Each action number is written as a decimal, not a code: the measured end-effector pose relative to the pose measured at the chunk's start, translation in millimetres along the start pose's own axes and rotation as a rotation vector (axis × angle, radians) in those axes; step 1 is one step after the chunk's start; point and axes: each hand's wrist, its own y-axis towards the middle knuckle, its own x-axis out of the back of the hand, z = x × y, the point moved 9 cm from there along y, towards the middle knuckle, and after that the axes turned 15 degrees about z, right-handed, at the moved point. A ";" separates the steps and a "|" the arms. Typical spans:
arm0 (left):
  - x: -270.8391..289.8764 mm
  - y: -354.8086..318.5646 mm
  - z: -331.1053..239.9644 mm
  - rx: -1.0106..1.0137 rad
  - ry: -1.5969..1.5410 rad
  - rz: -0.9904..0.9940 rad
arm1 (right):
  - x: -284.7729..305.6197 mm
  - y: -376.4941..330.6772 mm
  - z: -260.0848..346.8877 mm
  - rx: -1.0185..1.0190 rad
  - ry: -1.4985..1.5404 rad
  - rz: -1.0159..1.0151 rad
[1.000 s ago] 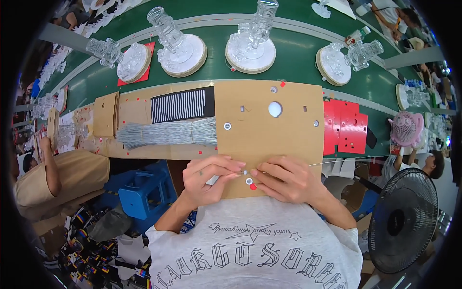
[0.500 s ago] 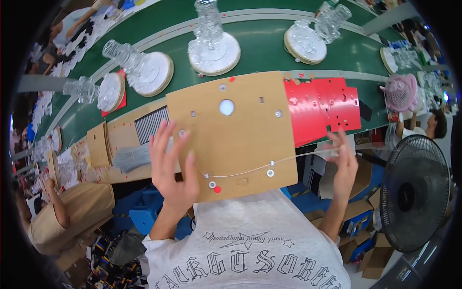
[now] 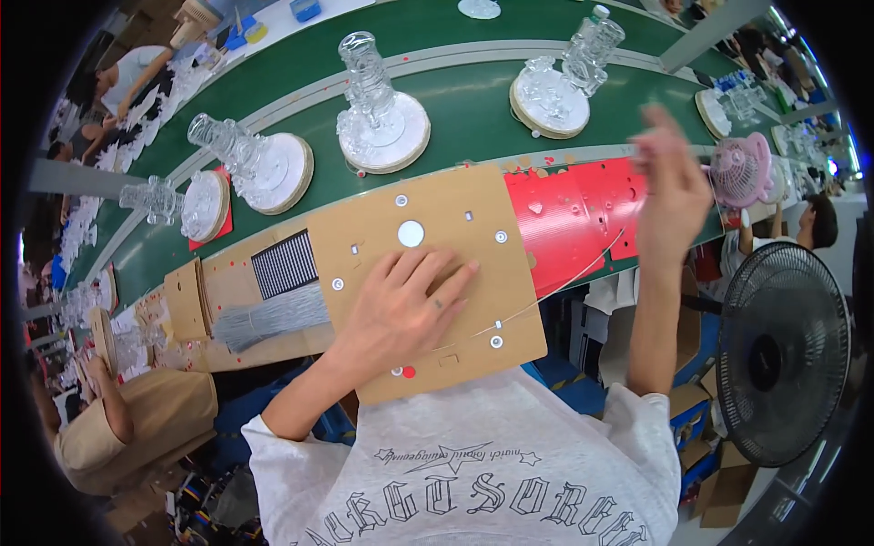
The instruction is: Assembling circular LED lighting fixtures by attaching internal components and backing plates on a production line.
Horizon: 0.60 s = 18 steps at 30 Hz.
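Left hand [image 3: 405, 309] lies palm down on the board [image 3: 499, 282], fingers a bit spread, pinching nothing visible. Right hand [image 3: 675, 187] is up at the right over the red sheet [image 3: 569, 209], fingers blurred; can't tell if they pinch anything or are apart. Wire [image 3: 566, 286] crosses the board's near-right part at the clip [image 3: 498, 325] and runs out past the right edge, its far part ending up near the right forearm; whether the right hand has it, can't tell.

Doing it well, my judgement: left palm should press flat and steady so the board doesn't twist; any pull on the wire should be gentle and in line with the clip, no sharp kink where it leaves, no snagging on the red sheet.

Wire's long axis goes near-left to far-right, bowed a little, free part pointing far right; near-left part goes out of sight by the left hand. Board is about square, no clear long axis; lies flat-looking, turned so its right side sits farther than its left. Near edge is by the shirt [image 3: 510, 437], wire bundle [image 3: 264, 320] beyond its left edge.
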 end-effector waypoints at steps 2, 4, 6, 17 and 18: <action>9.5 6.8 -3.5 0.010 0.011 -0.038 | -71.7 -14.7 22.8 0.390 -0.265 0.545; 16.9 8.1 -4.7 0.017 0.016 -0.065 | -114.2 -42.8 16.5 0.476 -0.455 0.804; 15.2 7.5 -2.4 0.039 -0.070 -0.031 | -121.4 -50.3 10.3 0.493 -0.556 0.860; 11.8 13.6 -4.1 0.082 -0.100 0.010 | -128.0 -58.8 23.8 0.680 -0.854 0.986; 11.0 14.6 -4.2 0.076 -0.101 0.016 | -129.0 -60.2 23.6 0.674 -0.863 0.998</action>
